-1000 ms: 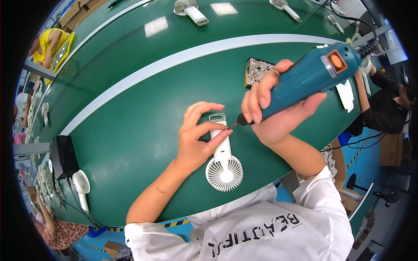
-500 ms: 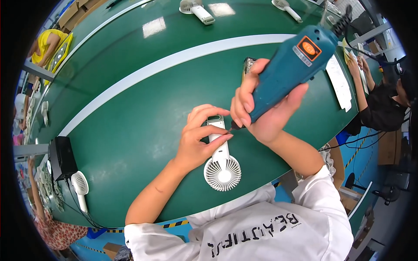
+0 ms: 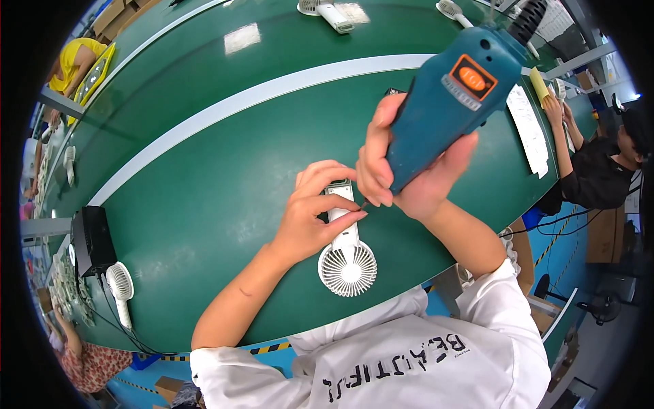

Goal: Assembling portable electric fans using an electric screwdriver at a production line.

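Note:
A white handheld fan [image 3: 349,271] lies on the green table in front of me, its round slatted head toward me and its handle pointing away. My left hand [image 3: 310,215] reaches over the handle from the left. Its thumb and index finger come together at the bit tip, right of the handle; whatever tiny piece they pinch is too small to make out. My right hand [image 3: 415,170] grips a teal electric screwdriver [image 3: 443,109] with a black cord at its top. The tool tilts, its thin dark bit pointing down to my left fingertips.
Another white fan [image 3: 120,286] and a black box [image 3: 93,240] with cables stand at the left edge. White paper sheets [image 3: 526,129] lie at the right. Beyond a pale curved strip [image 3: 272,92] lies a farther fan [image 3: 334,17]. A co-worker [image 3: 599,160] sits at the right.
The screwdriver and my right hand have shifted slightly left. My left hand stays at the fan's handle. Fans beyond the pale strip have moved a little to the right.

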{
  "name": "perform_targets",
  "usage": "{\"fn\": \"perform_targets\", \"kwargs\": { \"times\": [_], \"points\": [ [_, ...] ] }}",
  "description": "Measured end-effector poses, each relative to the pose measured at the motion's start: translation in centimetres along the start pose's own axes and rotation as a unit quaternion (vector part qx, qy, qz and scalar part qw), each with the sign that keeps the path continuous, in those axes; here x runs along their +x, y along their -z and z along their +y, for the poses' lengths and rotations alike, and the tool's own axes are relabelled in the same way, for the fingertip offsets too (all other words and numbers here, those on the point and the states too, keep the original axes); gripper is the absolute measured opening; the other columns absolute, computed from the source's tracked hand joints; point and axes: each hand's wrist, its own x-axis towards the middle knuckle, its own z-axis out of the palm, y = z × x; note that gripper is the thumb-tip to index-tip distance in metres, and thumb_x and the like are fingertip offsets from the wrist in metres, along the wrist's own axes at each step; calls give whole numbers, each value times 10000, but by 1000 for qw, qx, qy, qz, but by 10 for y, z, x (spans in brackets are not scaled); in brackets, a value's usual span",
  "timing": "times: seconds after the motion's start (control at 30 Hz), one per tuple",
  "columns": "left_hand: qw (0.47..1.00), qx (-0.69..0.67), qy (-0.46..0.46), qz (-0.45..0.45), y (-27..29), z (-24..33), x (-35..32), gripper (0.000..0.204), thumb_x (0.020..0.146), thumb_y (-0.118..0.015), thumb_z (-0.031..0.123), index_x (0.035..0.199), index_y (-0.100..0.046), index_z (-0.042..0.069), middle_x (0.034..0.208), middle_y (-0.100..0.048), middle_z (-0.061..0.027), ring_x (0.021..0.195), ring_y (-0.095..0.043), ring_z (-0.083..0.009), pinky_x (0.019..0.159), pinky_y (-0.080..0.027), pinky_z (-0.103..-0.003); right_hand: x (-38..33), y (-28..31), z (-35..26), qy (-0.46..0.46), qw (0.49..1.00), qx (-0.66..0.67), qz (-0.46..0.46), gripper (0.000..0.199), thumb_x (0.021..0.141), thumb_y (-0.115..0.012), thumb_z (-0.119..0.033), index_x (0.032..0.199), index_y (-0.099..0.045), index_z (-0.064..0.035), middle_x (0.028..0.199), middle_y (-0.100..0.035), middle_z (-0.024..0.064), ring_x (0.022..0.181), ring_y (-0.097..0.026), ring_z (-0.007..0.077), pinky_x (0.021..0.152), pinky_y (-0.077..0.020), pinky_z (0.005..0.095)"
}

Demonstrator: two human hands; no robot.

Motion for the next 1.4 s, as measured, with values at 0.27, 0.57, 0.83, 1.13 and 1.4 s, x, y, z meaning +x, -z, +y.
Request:
{"fn": "perform_targets", "kwargs": {
  "times": [0.27, 0.57, 0.83, 1.13, 1.4],
  "points": [
    [992, 99, 54, 64, 0, -1, 0, 214, 621, -806, 85, 797, -685, 67, 1119, -598, -66, 1077, -516, -284, 915, -360, -403, -7, -13, 22, 99, 985, -111, 91, 924, 692, -369, -872, 1122, -375, -54, 602, -475, 52, 417, -489, 154, 414, -428, 284],
    [990, 52, 105, 83, -7, 1, 1, 247, 639, -799, 88, 827, -642, 56, 1075, -585, -81, 1028, -537, -275, 889, -380, -379, -2, -14, 30, 28, 987, -125, 100, 939, 664, -394, -880, 1112, -386, -55, 627, -484, 53, 424, -483, 149, 431, -425, 280],
    [990, 107, 78, 49, -5, -6, -5, 203, 681, -769, 98, 813, -618, 67, 1004, -605, -40, 935, -556, -235, 844, -366, -352, -13, 22, -2, 165, 966, -4, 198, 826, 779, -309, -827, 1159, -414, -101, 645, -454, 32, 414, -438, 132, 394, -394, 277],
    [989, 120, 68, 45, -5, -4, -3, 168, 698, -753, 83, 800, -621, 67, 990, -608, -32, 956, -543, -229, 852, -364, -353, -24, 45, 7, 112, 946, -104, 287, 774, 828, -290, -783, 1136, -403, -82, 637, -432, 31, 405, -405, 128, 385, -366, 272],
    [985, 155, 21, 70, -3, 4, -3, 207, 666, -776, 101, 831, -655, 71, 1038, -608, -34, 1023, -525, -255, 873, -359, -382, -29, 38, 7, 134, 942, -101, 290, 778, 827, -283, -786, 1137, -403, -82, 633, -435, 30, 393, -402, 127, 368, -356, 274]
  ]
}}
